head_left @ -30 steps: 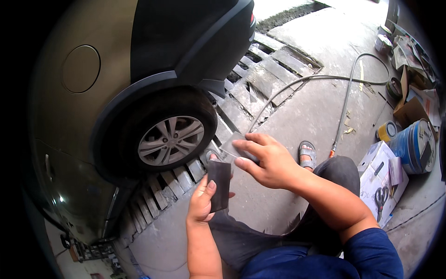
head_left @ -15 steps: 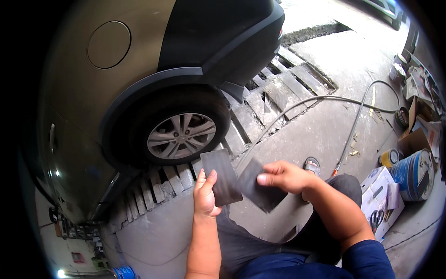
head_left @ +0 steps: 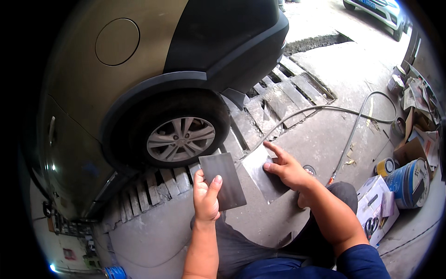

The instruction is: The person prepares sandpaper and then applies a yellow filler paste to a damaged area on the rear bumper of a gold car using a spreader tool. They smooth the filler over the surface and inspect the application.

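Observation:
My left hand (head_left: 206, 197) is closed on a thin, dark grey rectangular plate (head_left: 227, 181), like a putty scraper, with the thumb lying on its face. Opposite it, my right hand (head_left: 289, 171) pinches a second thin metal plate (head_left: 257, 173), thumb on top and index finger stretched along its far edge. This one catches the light and looks bright on its far part, darker near the hand. A narrow gap separates the two plates. Both are held above my lap, in front of the rear wheel (head_left: 181, 138) of a car (head_left: 148, 51) with a brownish body and a dark section.
Wooden slats (head_left: 297, 97) lie on the floor beside and under the car. A grey hose (head_left: 320, 108) loops across the concrete. At the right stand a blue bucket (head_left: 405, 183), a yellow can (head_left: 385, 166), and a white box (head_left: 374, 200) with scissors (head_left: 371, 227) on it.
The right plate has turned and drawn away from the left one; its face now shines. My right index finger has stretched out. The view has shifted slightly.

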Demonstrator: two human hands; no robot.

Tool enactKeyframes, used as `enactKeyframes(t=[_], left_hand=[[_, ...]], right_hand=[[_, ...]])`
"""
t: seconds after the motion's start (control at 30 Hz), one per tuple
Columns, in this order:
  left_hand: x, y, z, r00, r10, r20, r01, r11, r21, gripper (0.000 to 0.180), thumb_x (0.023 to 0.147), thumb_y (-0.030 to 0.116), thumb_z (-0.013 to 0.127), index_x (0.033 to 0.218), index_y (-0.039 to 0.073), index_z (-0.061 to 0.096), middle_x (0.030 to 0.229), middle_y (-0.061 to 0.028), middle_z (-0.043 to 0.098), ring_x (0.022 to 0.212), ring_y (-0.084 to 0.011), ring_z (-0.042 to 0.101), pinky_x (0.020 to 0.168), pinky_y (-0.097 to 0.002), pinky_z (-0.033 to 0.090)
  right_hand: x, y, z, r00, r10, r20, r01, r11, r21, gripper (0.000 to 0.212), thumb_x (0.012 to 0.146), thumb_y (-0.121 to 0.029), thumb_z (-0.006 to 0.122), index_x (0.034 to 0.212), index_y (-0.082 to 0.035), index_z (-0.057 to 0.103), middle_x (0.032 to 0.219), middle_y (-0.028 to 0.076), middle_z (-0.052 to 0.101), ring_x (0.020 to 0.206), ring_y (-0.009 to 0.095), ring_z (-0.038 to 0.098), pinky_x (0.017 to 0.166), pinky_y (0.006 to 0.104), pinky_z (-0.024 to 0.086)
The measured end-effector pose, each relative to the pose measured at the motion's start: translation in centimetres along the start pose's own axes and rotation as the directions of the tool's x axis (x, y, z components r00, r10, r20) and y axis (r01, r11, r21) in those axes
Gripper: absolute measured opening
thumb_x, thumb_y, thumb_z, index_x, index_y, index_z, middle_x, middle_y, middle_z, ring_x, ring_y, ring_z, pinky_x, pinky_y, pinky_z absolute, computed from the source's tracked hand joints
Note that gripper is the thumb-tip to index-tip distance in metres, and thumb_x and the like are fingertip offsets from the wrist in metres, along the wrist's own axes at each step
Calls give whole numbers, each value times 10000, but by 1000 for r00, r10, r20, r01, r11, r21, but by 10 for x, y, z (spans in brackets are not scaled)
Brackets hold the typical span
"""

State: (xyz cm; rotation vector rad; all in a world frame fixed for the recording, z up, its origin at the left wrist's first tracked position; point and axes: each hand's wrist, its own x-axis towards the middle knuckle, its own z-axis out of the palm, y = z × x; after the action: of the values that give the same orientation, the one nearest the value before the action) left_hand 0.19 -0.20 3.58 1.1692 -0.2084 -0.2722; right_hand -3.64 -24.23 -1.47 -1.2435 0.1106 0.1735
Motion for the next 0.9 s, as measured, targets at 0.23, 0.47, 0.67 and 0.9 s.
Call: enactKeyframes(t=[0.23,0.47,0.67,0.9], left_hand=[[-5,-12,10,995,52,-81,-35,979,201,457,911,-3,592,1265,27,304,1106,-119,585,1010,-144,568,922,-306,455],[-8,-21,10,995,-32,97,4,962,273,418,909,-19,563,1246,22,319,1185,-137,536,1074,-159,539,959,-319,433],[-9,-18,1,957,-154,245,51,923,380,399,910,-8,574,1219,35,325,1173,-150,576,1072,-173,568,953,-340,455],[-18,-14,8,945,-262,195,199,936,290,238,959,44,534,1166,6,424,1029,-78,585,916,-100,569,817,-239,460]], right_hand=[[-14,2,28,962,-118,247,191,935,-299,232,906,-233,640,1001,-25,677,896,95,687,854,155,626,798,303,492],[-13,-5,24,959,-56,278,188,859,-477,303,868,-322,713,897,-22,673,735,120,652,686,177,610,659,333,487],[-10,-15,10,989,-60,137,111,911,-398,290,894,-303,697,895,-15,662,741,40,638,720,101,562,664,301,478],[-6,-23,-8,974,-223,-43,189,903,-386,253,956,-247,611,862,-12,610,697,-1,551,668,69,483,598,267,427]])
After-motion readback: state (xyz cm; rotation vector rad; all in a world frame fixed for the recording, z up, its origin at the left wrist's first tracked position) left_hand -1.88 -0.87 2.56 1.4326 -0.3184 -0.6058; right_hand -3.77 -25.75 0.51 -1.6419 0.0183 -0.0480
